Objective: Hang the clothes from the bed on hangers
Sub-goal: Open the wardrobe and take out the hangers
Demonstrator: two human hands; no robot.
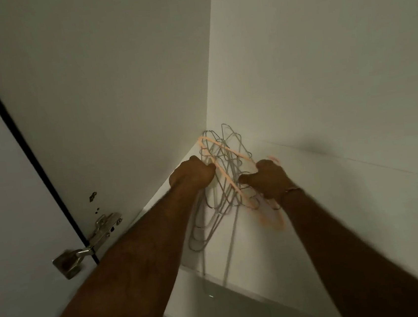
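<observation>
Head view shows your left hand [191, 173] curled into a fist around the wires of a tangled bundle of metal hangers [220, 183], gripping it at its left edge, knuckles toward the camera. Your right hand [269, 177] is closed on the right side of the same tangle, fingers wrapped round the wires and the thumb pointing left across them; a thin bracelet [291, 190] sits at that wrist. Between your two hands runs an orange plastic hanger [226, 176], caught in among the grey wire ones, and a second orange hanger [271, 220] lies just below your right hand, blurred. Whether your right fingers hold the orange plastic as well as the wire, you cannot tell. The bundle rests in the back corner of a white wardrobe shelf [350, 208], its upper loops leaning against the back wall [321, 56] where that wall meets the side panel [105, 91], and its lower loops trailing toward the front edge of the shelf. Both forearms reach in from the bottom of the frame. To the left, a metal hinge [90, 244] joins the side panel to the open wardrobe door [6, 205], with a dark gap running between them.
</observation>
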